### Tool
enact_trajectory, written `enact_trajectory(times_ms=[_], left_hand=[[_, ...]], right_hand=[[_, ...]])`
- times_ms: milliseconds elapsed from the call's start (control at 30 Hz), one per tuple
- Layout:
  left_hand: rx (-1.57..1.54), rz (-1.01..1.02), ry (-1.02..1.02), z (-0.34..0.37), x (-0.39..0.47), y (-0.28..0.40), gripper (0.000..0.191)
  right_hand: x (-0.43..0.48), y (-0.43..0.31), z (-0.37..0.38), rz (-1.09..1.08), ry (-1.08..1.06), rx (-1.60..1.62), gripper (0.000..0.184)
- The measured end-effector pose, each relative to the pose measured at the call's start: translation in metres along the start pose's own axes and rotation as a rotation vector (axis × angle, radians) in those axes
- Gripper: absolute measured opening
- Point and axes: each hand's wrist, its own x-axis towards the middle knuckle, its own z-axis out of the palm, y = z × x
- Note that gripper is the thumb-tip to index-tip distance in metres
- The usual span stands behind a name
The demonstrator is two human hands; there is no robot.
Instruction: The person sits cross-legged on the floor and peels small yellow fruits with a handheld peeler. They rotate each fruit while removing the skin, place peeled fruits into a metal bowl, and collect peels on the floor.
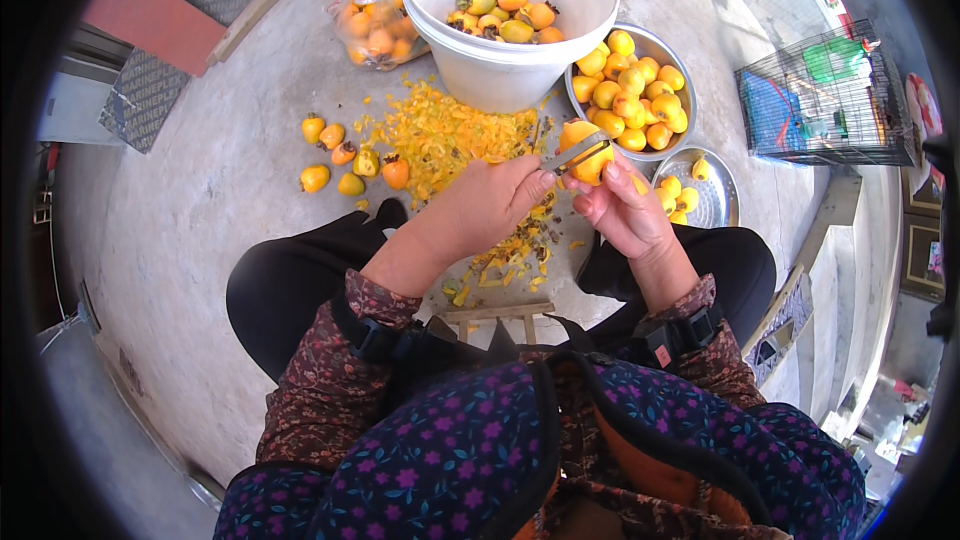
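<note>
My left hand [491,199] grips a metal peeler [574,154], whose blade lies across an orange persimmon [583,136]. That fruit rests in the fingers of my right hand [634,214], with a strip of peel by the thumb. Below and beyond my hands, a heap of yellow-orange peelings [450,135] spreads over the floor. Peeled persimmons [630,94] fill a metal basin just past the right hand. A tall white plastic bucket [495,79] holds several unpeeled ones [516,31].
Several loose persimmons [351,184] lie left of the peelings. Beside the bucket sits a clear plastic bag of persimmons [379,26]. A perforated metal dish [720,202] with a few fruits is near my right knee. Farther right stand a wire cage [825,101] and concrete steps [832,262].
</note>
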Motion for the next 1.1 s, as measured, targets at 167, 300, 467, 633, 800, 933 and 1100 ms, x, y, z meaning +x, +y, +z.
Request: enact_trajectory(times_ms=[167,300,467,633,800,933,1100], left_hand=[[0.121,-0.006,0.089,-0.002,0.004,-0.017,0.031],[0.133,-0.082,0.133,-0.003,0.006,-0.023,0.033],[-0.207,-0.112,0.204,-0.003,0.005,-0.019,0.036],[-0.222,-0.082,0.188,-0.002,0.006,-0.015,0.035],[-0.074,-0.045,0.160,0.007,0.004,-0.016,0.030],[0.202,0.082,0.108,0.021,0.000,-0.015,0.028],[0.341,0.011,-0.012,0.029,-0.003,-0.011,0.021]], right_hand=[[0.001,0.003,0.002,0.007,-0.020,-0.057,0.061],[0.002,0.001,0.008,0.017,-0.087,-0.051,0.064],[0.002,-0.005,0.018,0.006,-0.001,-0.183,0.077],[0.004,-0.006,0.020,-0.025,0.011,-0.160,0.075],[0.009,-0.001,0.009,-0.046,0.043,0.090,0.052],[0.013,0.003,0.003,-0.031,0.254,0.151,0.045],[0.018,0.013,0.006,-0.009,0.430,0.264,0.040]])
